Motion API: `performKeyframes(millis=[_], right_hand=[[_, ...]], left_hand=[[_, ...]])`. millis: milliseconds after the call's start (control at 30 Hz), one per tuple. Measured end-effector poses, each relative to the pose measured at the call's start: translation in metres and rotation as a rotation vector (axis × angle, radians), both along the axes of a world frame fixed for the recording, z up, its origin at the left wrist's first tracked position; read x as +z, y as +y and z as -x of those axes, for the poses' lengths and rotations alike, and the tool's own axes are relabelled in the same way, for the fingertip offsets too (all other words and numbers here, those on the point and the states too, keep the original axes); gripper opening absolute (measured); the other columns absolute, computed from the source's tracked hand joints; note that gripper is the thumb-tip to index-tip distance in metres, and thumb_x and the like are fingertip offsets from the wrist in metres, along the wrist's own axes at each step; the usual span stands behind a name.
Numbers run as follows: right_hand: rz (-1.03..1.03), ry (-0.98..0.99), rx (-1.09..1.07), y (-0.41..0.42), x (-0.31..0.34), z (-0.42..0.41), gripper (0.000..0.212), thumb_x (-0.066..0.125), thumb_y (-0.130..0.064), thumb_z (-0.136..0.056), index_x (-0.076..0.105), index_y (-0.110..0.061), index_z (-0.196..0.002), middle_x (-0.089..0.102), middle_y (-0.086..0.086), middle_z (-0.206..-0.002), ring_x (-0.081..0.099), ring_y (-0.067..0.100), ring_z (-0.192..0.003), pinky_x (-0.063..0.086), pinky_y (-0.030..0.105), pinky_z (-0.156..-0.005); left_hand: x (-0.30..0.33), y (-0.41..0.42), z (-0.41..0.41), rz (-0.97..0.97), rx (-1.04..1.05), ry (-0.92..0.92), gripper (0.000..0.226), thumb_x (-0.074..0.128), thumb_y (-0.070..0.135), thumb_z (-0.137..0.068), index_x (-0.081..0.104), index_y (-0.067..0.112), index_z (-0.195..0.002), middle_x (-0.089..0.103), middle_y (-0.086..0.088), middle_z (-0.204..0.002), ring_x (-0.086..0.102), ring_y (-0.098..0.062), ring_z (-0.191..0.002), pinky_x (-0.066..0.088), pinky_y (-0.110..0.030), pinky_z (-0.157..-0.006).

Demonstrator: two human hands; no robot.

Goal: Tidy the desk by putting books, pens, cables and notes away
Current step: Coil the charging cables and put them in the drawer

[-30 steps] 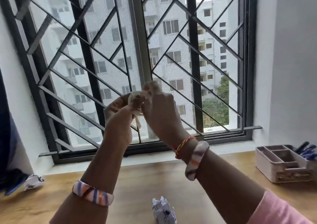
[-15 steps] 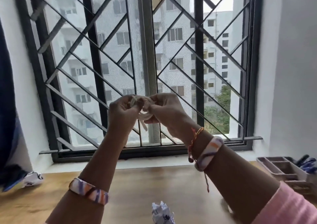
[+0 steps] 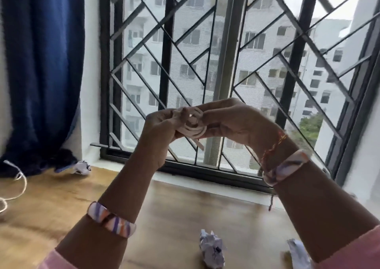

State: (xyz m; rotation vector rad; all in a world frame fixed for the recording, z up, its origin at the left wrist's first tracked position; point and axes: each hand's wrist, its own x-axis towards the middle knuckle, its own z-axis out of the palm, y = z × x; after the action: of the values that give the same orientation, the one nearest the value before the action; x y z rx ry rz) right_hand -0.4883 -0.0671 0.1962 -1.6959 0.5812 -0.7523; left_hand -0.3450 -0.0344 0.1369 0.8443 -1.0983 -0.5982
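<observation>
- The left hand (image 3: 159, 125) and right hand (image 3: 234, 122) are raised in front of the window grille (image 3: 205, 52), fingers curled round a small coil of white cable (image 3: 193, 125) held between them; one short end hangs below the coil.
- Below on the wooden counter (image 3: 174, 217) lie two crumpled white paper balls (image 3: 211, 250) (image 3: 298, 253).
- A third crumpled paper (image 3: 82, 167) lies far left by the dark blue curtain (image 3: 43, 73).
- A loose white cable (image 3: 16, 186) trails at the counter's left edge.

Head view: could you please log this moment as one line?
left hand and right hand: hold coiled cable above desk | loose cable on desk, left | crumpled notes near edge
</observation>
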Motion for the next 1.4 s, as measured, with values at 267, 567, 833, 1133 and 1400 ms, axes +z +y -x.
performKeyframes(millis=[267, 567, 833, 1133, 1400], right_hand=[[-0.115, -0.22, 0.142, 0.006, -0.004, -0.028, 0.021, 0.054, 0.015, -0.076, 0.064, 0.007, -0.093, 0.068, 0.019, -0.079, 0.069, 0.021, -0.06, 0.058, 0.025, -0.054], [0.356, -0.041, -0.018, 0.0, 0.008, -0.028, 0.019, 0.071, 0.004, -0.07, 0.073, -0.014, -0.076, 0.072, 0.0, -0.072, 0.065, 0.016, -0.078, 0.052, 0.031, -0.079], [0.271, -0.296, -0.347, -0.001, -0.024, -0.05, 0.036, 0.063, -0.042, -0.082, 0.066, -0.006, -0.084, 0.065, 0.012, -0.08, 0.06, 0.024, -0.07, 0.058, 0.038, -0.064], [0.029, -0.829, -0.113, -0.006, -0.044, -0.037, 0.015, 0.062, -0.007, -0.083, 0.069, -0.018, -0.075, 0.07, -0.003, -0.074, 0.066, 0.005, -0.072, 0.052, 0.02, -0.061], [0.038, -0.875, -0.096, -0.007, -0.047, -0.029, 0.011, 0.062, -0.023, -0.075, 0.072, -0.023, -0.072, 0.072, -0.01, -0.078, 0.066, 0.0, -0.075, 0.051, 0.018, -0.063]], left_hand=[[0.016, 0.026, -0.026, 0.0, 0.086, 0.027, 0.016, 0.064, 0.012, -0.081, 0.067, 0.0, -0.09, 0.07, -0.012, -0.085, 0.067, -0.02, -0.078, 0.057, -0.031, -0.071], [0.026, 0.046, -0.035, -0.229, -0.194, 0.062, 0.033, 0.065, 0.024, -0.066, 0.065, 0.003, -0.091, 0.069, -0.011, -0.087, 0.065, -0.023, -0.083, 0.054, -0.039, -0.08], [0.034, 0.015, -0.016, -0.014, -0.258, 0.677, 0.033, 0.064, 0.011, -0.07, 0.059, -0.008, -0.096, 0.069, -0.021, -0.084, 0.071, -0.029, -0.069, 0.06, -0.037, -0.063], [0.043, -0.006, 0.012, 0.045, -0.365, 0.576, 0.029, 0.061, 0.015, -0.074, 0.061, -0.007, -0.093, 0.069, -0.021, -0.087, 0.07, -0.027, -0.075, 0.058, -0.031, -0.071], [0.038, -0.011, 0.025, -0.106, -0.166, 0.329, 0.024, 0.064, 0.03, -0.071, 0.066, 0.009, -0.084, 0.064, 0.0, -0.07, 0.051, -0.009, -0.067, 0.04, -0.021, -0.063]])
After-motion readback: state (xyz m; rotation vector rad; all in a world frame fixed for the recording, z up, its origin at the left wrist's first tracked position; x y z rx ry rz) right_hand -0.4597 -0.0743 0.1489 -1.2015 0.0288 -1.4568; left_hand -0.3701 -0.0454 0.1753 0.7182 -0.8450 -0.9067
